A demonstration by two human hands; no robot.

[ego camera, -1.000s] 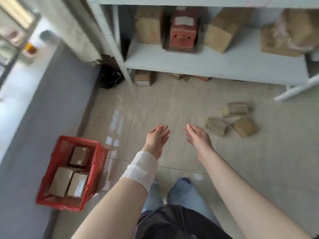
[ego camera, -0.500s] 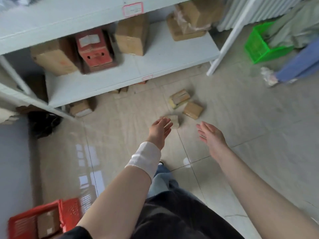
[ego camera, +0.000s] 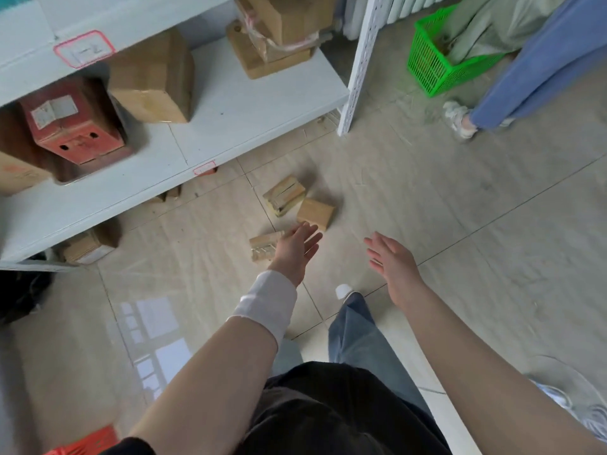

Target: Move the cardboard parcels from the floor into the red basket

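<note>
Three small cardboard parcels lie on the tiled floor ahead of me: one farthest, one to its right, and one nearest. My left hand, with a white wrap on its wrist, reaches out open and partly covers the nearest parcel; whether it touches it is unclear. My right hand hangs open to the right, above bare floor, holding nothing. Only a corner of the red basket shows at the bottom left edge, behind my left arm.
A white shelf unit with brown boxes and a red box stands at the left and back; another parcel sits under it. A green basket and another person's legs are at the far right.
The view has swung right, away from the red basket, and closer to the floor parcels. Both open hands have reached forward; my left now overlaps the nearest parcel.
</note>
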